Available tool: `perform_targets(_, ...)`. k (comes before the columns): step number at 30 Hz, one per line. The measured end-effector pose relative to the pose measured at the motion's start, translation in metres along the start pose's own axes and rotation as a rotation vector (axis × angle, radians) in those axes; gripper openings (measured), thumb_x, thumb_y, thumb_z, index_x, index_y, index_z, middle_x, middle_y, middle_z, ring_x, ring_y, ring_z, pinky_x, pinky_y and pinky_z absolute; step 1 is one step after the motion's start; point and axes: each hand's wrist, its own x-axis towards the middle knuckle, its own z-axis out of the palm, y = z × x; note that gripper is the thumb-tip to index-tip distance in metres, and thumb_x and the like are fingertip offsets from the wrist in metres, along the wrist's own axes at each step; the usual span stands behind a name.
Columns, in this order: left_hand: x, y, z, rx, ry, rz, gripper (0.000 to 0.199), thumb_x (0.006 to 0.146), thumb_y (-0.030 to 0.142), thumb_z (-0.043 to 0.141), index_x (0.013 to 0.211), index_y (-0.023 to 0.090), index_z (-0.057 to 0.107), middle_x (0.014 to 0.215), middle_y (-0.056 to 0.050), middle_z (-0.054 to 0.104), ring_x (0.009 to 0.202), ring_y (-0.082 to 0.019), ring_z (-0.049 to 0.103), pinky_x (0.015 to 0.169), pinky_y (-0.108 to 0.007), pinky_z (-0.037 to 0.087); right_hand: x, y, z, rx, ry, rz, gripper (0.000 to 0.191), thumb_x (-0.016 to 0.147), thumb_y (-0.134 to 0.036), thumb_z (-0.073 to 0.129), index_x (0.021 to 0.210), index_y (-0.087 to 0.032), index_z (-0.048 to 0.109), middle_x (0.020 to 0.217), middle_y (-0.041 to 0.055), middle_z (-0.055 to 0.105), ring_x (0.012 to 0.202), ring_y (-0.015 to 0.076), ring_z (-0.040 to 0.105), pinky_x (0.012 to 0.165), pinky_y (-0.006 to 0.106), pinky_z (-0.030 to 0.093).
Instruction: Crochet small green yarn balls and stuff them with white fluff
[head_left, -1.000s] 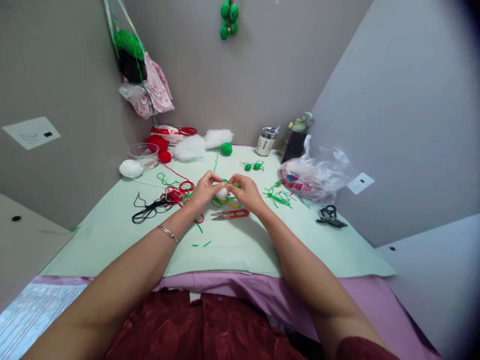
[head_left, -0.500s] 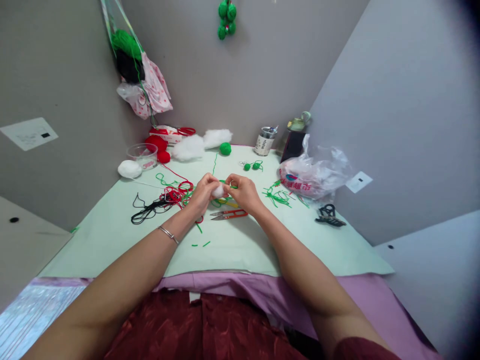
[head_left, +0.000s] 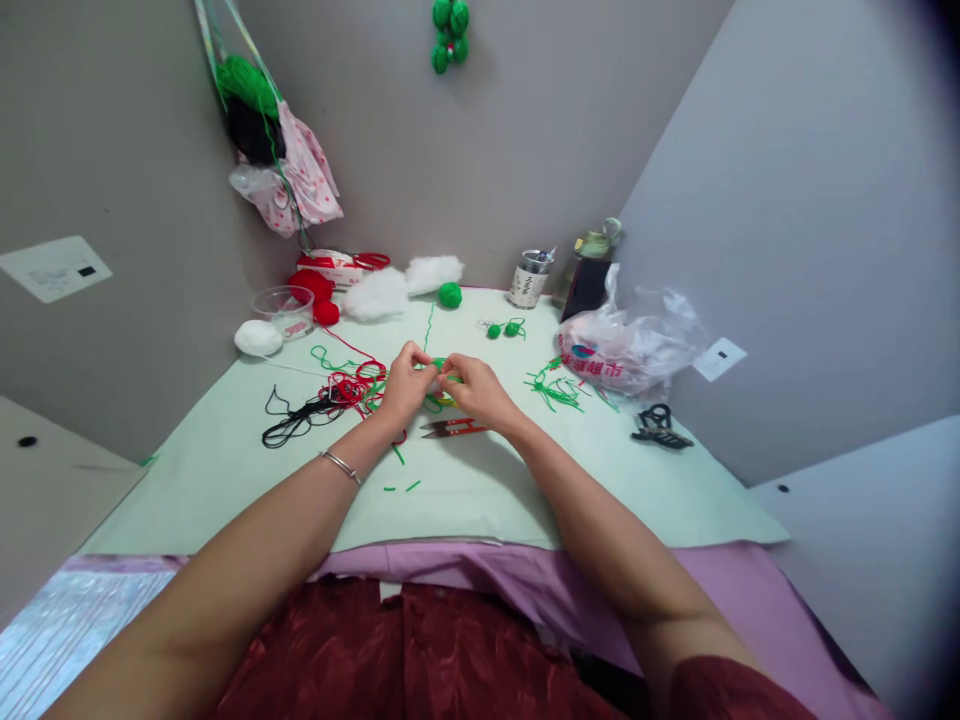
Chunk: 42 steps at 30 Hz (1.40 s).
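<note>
My left hand and my right hand meet over the middle of the table, fingers closed in a pinch. Between their fingertips is a small green yarn piece, mostly hidden, with a little white stuffing showing just below it. Under my right hand lie red-handled thread snips, blades pointing left. Left of my left hand is a tangle of red yarn beside a black yarn bundle. A green yarn strand runs up the table from near my fingers.
White stuffing, a green yarn ball, a red yarn ball and a clear plastic tub stand at the back. A pen tin, plastic bag, green yarn scraps and black claw clip are to the right.
My hands have drawn closer together, and my right hand has shifted slightly left. The white stuffing between them is now mostly covered, and more of the green piece shows at the fingertips.
</note>
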Motion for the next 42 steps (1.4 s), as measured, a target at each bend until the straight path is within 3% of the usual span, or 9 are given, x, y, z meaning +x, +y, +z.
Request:
perform_targets(5,-0.001,0.001,0.002,-0.020,0.039,0.009,0.019,0.070,0.015,0.071,0.074,0.020,0.053,0.068,0.006,0.053,0.061,-0.010,0.050,0.057,-0.022,0.039,0.004,0.003,-0.002,0.069,0.090,-0.019,0.014,0.085,-0.031,0.060,0.079,-0.020,0.065,0.074,0.0002,0.068,0.074,0.0168,0.059,0.072,0.028,0.043)
perform_targets(9,-0.002,0.003,0.001,-0.074,0.007,-0.045,0.022,0.071,0.021,0.074,0.080,0.021,0.055,0.070,0.005,0.057,0.061,-0.011,0.055,0.058,-0.022,0.043,0.007,0.001,-0.016,0.147,0.189,-0.083,0.022,0.082,-0.039,0.066,0.071,-0.020,0.061,0.101,0.0065,0.070,0.097,0.0200,0.061,0.085,0.031,0.046)
perform_targets(11,-0.002,0.003,0.002,-0.103,-0.008,-0.082,0.025,0.072,0.021,0.076,0.085,0.021,0.055,0.074,0.005,0.060,0.061,-0.012,0.059,0.059,-0.024,0.048,0.007,-0.002,-0.018,0.206,0.161,-0.109,0.026,0.086,-0.041,0.060,0.071,-0.021,0.055,0.107,0.0078,0.071,0.095,0.0187,0.064,0.081,0.031,0.049)
perform_targets(15,-0.005,0.005,0.002,-0.142,-0.044,-0.160,0.018,0.082,0.020,0.074,0.087,0.018,0.057,0.074,0.004,0.062,0.059,-0.012,0.061,0.059,-0.026,0.054,0.007,-0.001,-0.016,0.236,0.127,-0.111,0.017,0.089,-0.039,0.052,0.087,-0.022,0.053,0.102,0.0057,0.072,0.064,0.0123,0.055,0.060,0.028,0.045)
perform_targets(19,-0.005,0.006,0.002,-0.183,-0.042,-0.197,0.010,0.094,0.022,0.066,0.093,0.014,0.060,0.077,0.003,0.061,0.061,-0.010,0.060,0.059,-0.025,0.054,0.007,0.008,-0.013,0.117,0.138,-0.119,0.012,0.080,-0.027,0.061,0.091,-0.022,0.060,0.095,0.0015,0.070,0.066,0.0127,0.051,0.067,0.028,0.042)
perform_targets(22,-0.005,0.006,0.002,-0.214,-0.045,-0.202,0.013,0.087,0.017,0.070,0.087,0.016,0.057,0.074,0.004,0.062,0.058,-0.009,0.061,0.058,-0.023,0.055,0.008,0.012,-0.012,0.011,0.111,-0.099,0.005,0.078,-0.024,0.066,0.081,-0.021,0.063,0.078,-0.0012,0.066,0.068,0.0143,0.052,0.070,0.029,0.039)
perform_targets(27,-0.008,0.002,0.004,-0.244,-0.071,-0.212,0.024,0.073,0.016,0.075,0.081,0.019,0.052,0.069,0.005,0.064,0.056,-0.010,0.065,0.060,-0.024,0.058,0.009,0.013,-0.010,-0.092,0.094,-0.044,0.009,0.081,-0.026,0.065,0.074,-0.021,0.063,0.069,-0.0021,0.063,0.068,0.0151,0.052,0.068,0.028,0.035)
perform_targets(36,-0.013,0.011,0.008,-0.254,-0.192,-0.211,0.026,0.075,0.023,0.079,0.083,0.017,0.055,0.078,0.002,0.068,0.070,-0.012,0.069,0.072,-0.026,0.060,0.009,0.013,-0.015,-0.123,0.187,0.057,0.013,0.079,-0.027,0.060,0.068,-0.021,0.059,0.060,-0.0035,0.052,0.062,0.0144,0.043,0.064,0.028,0.032)
perform_targets(42,-0.007,0.007,0.004,-0.159,-0.155,-0.208,0.028,0.075,0.017,0.081,0.082,0.018,0.054,0.070,0.005,0.063,0.061,-0.012,0.066,0.061,-0.024,0.055,0.008,0.010,-0.017,-0.028,0.038,-0.010,0.024,0.085,-0.037,0.049,0.074,-0.019,0.060,0.067,-0.0016,0.055,0.066,0.0147,0.047,0.065,0.027,0.036)
